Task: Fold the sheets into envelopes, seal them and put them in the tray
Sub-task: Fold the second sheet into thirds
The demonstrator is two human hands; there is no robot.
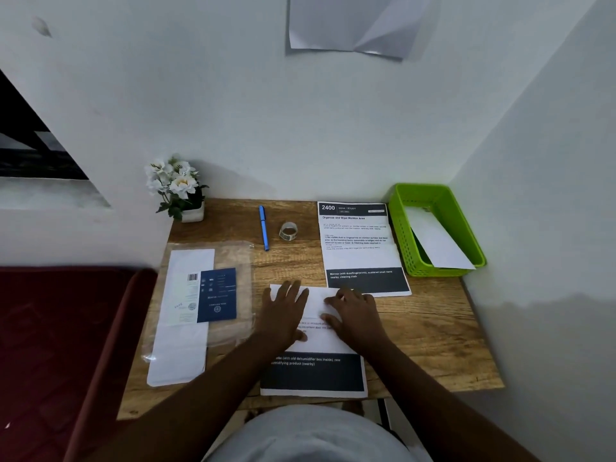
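A printed sheet (313,375) lies at the desk's front edge with its top part folded down toward me. My left hand (283,311) lies flat on the folded flap with fingers spread. My right hand (353,315) presses the fold beside it, fingers bent at the crease. A second printed sheet (361,248) lies flat behind them. The green tray (403,228) stands at the back right corner and holds one white envelope (436,241).
A clear plastic pack of white envelopes (186,315) with a blue label lies at the left. A blue pen (264,228) and a tape roll (288,231) lie further back. A potted white flower (180,188) stands at the back left. Walls close off the back and right.
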